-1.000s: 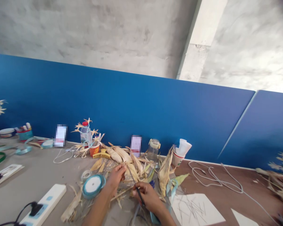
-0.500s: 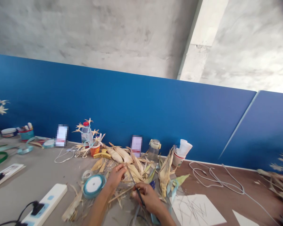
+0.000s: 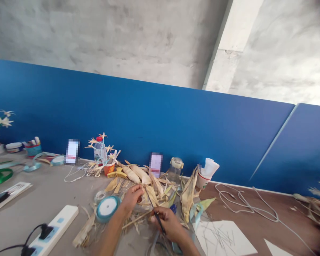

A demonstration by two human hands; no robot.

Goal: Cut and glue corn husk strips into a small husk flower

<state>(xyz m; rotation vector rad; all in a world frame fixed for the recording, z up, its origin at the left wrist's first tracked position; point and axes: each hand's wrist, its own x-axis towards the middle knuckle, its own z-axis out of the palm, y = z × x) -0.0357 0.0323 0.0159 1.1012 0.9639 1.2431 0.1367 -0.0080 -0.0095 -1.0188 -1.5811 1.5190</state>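
My left hand [image 3: 133,198] is closed in a pinch above the dried corn husks [image 3: 153,190]; whatever lies between its fingertips is too small to make out. To its right, my right hand [image 3: 166,222] grips a slim dark pointed tool [image 3: 158,219], which may be tweezers. The tool's thin tip reaches up and left toward the left fingertips. A teal ribbon spool [image 3: 108,209] lies left of my left forearm, with a small tape roll [image 3: 100,195] behind it. Husk scraps surround both hands.
A white power strip [image 3: 56,227] with black plugs lies front left. Behind the husks stand a phone [image 3: 156,164], a clear jar [image 3: 175,169] and a paper cup [image 3: 202,181]. Thin sticks lie on white paper [image 3: 202,236] at right, near a white cable [image 3: 245,204]. A blue partition [image 3: 149,113] closes the back.
The view has shifted slightly, so the table items sit a little further right. Both hands keep nearly the same pose, and the dark tool stays in my right hand.
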